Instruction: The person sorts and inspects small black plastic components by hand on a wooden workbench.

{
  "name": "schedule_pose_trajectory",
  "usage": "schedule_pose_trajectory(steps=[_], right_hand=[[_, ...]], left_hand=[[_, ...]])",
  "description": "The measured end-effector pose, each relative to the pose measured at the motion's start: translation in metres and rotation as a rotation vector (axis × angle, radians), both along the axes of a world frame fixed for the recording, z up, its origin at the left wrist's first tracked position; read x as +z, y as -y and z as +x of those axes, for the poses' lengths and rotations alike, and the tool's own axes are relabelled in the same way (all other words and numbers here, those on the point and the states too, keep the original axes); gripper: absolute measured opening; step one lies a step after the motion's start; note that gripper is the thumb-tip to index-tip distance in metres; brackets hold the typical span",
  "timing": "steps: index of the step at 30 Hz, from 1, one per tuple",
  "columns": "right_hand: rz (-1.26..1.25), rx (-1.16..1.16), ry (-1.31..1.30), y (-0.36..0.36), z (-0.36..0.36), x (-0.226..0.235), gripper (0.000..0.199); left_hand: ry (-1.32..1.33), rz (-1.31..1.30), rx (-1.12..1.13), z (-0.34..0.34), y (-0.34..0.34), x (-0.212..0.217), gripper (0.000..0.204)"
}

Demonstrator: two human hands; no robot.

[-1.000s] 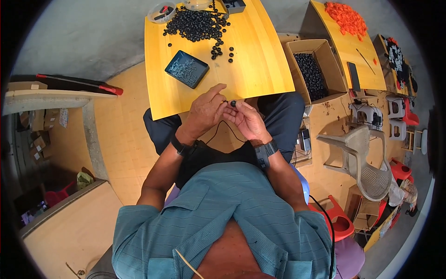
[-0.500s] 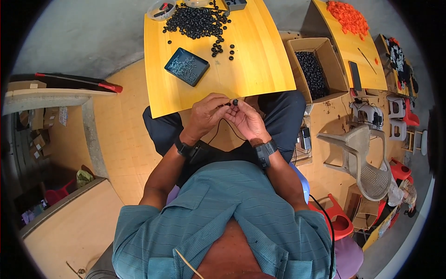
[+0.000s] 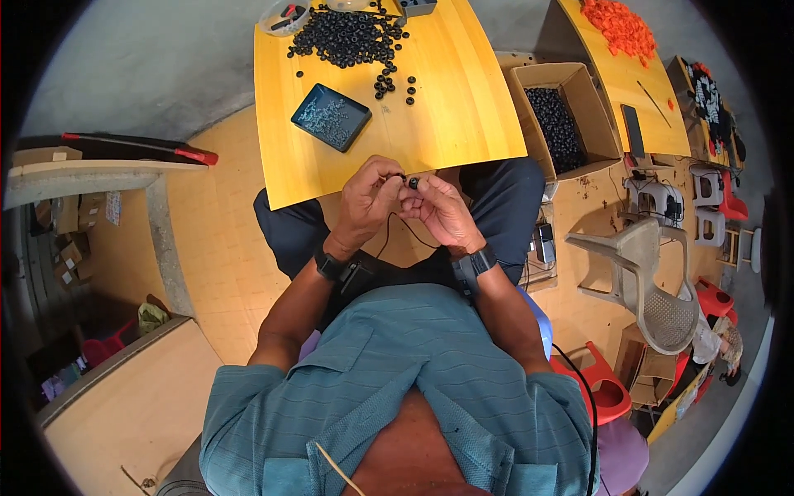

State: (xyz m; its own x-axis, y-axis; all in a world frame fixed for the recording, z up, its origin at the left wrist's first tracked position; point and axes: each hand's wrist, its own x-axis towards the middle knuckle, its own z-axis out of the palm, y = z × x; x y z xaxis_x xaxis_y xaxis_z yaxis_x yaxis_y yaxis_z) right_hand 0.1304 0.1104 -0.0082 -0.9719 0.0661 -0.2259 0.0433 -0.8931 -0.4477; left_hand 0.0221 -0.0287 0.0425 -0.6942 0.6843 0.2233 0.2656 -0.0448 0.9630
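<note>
Both hands meet just past the near edge of the yellow table (image 3: 463, 124), above my lap. My right hand (image 3: 445, 213) pinches a small black round piece (image 3: 413, 183) between thumb and fingers. Right beside it, my left hand (image 3: 364, 202) is closed, fingertips together at a tiny dark bit too small to name. On the table ahead lies a dark blue square tray (image 3: 359, 132) holding many small silvery pieces. Beyond the tray is a heap of black ring-shaped pieces (image 3: 351, 37), with several strays toward the right.
A clear round tub (image 3: 283, 18) and a grey block (image 3: 416, 7) stand at the table's far side. To the right, a cardboard box (image 3: 600, 116) holds black pieces, near another table with orange pieces (image 3: 616, 31). A grey plastic chair (image 3: 633, 273) and a red stool (image 3: 608, 393) stand further right.
Both hands have shifted slightly left, still close together. The black round piece has moved a little left with my right hand and now sits lower against the fingers.
</note>
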Motion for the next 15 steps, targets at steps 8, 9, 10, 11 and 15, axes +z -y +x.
schedule_pose_trajectory(steps=[8,9,10,11,15], right_hand=[[0.053,0.009,-0.029,-0.0014,0.0004,-0.0027,0.024],[0.06,0.012,-0.03,-0.0012,0.0004,-0.003,0.025],[0.067,0.017,-0.031,-0.0011,0.0004,-0.0033,0.025],[0.066,0.017,-0.03,-0.0012,0.0005,-0.0033,0.025],[0.057,0.021,-0.019,-0.0009,0.0005,-0.0033,0.025]], left_hand=[[-0.02,-0.029,-0.074,-0.0034,-0.0034,0.0015,0.007],[-0.043,-0.029,-0.07,-0.0033,-0.0035,0.001,0.007],[-0.067,-0.029,-0.066,-0.0033,-0.0035,0.0006,0.007],[-0.066,-0.03,-0.066,-0.0035,-0.0035,0.0002,0.007],[-0.154,-0.069,-0.066,-0.0044,-0.0037,0.0019,0.008]])
